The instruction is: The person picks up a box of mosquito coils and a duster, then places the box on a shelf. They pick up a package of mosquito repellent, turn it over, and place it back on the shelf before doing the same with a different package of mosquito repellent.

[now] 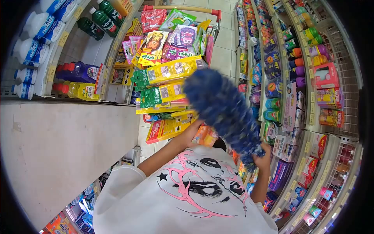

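A fluffy blue duster (224, 111) slants across the middle of the view, smeared a little by motion at its far end. My right hand (263, 156) is closed round its near end, and the handle is not visible. My left hand (192, 131) is at an orange packet (205, 135) close to my shirt, with its fingers curled round the edge and partly hidden. Just beyond it are yellow and green Gajah packets (171, 72) and a red and yellow box (167, 128), piled in a shopping cart (219, 15).
Shelves on the left hold dark green bottles (104, 22), purple bottles (80, 72) and white-and-blue bottles (35, 50). A pale panel (70, 156) stands at my left. Shelves of colourful packaged goods (272, 70) line the right, over a tiled floor (223, 54).
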`<state>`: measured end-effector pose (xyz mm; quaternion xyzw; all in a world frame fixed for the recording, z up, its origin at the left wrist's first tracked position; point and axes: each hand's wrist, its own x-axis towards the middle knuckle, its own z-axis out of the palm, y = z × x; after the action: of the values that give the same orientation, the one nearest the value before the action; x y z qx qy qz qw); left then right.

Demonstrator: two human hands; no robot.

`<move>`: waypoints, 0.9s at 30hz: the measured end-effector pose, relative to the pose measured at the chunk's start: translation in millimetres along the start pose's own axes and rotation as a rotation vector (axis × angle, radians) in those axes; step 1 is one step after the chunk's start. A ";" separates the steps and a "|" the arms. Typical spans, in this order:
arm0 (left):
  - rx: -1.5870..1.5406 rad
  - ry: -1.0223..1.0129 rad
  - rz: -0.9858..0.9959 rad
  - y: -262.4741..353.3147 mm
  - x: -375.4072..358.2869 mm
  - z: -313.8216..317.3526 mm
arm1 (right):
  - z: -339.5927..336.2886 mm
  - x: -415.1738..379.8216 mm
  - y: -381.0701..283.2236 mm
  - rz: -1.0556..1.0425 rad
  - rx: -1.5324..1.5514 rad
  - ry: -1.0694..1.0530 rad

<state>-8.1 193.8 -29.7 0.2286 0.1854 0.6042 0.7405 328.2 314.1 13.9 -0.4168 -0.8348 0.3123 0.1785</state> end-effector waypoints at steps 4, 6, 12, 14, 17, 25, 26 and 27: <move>-0.525 0.164 -0.098 -5.2 9.3 18.1 | 2.5 15.0 6.0 0.071 -0.128 0.200; -0.533 0.169 -0.057 3.1 6.7 19.4 | 6.2 31.2 -6.4 0.262 -0.138 0.250; -0.582 0.298 0.101 32.0 -5.3 9.4 | -4.8 18.6 -23.3 0.351 0.384 0.301; -0.535 0.464 0.137 9.8 -27.7 -29.1 | -1.8 0.9 -13.7 -0.012 0.219 0.040; -0.494 0.638 0.114 -6.7 -45.3 -45.0 | -4.2 25.7 -72.0 -0.258 0.176 -0.393; -0.509 0.204 -0.009 30.6 -14.5 18.1 | 30.5 37.0 -22.4 0.037 -0.213 0.298; -0.364 0.227 0.009 29.2 -13.4 18.0 | 25.9 43.8 -33.5 0.237 -0.002 0.259; -0.358 0.216 -0.005 29.4 -10.4 18.5 | 22.2 42.0 -38.3 0.246 -0.002 0.275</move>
<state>-23.7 186.4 2.2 0.0265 0.1539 0.6468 0.7465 268.7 322.2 24.7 -0.5548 -0.7455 0.2712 0.2508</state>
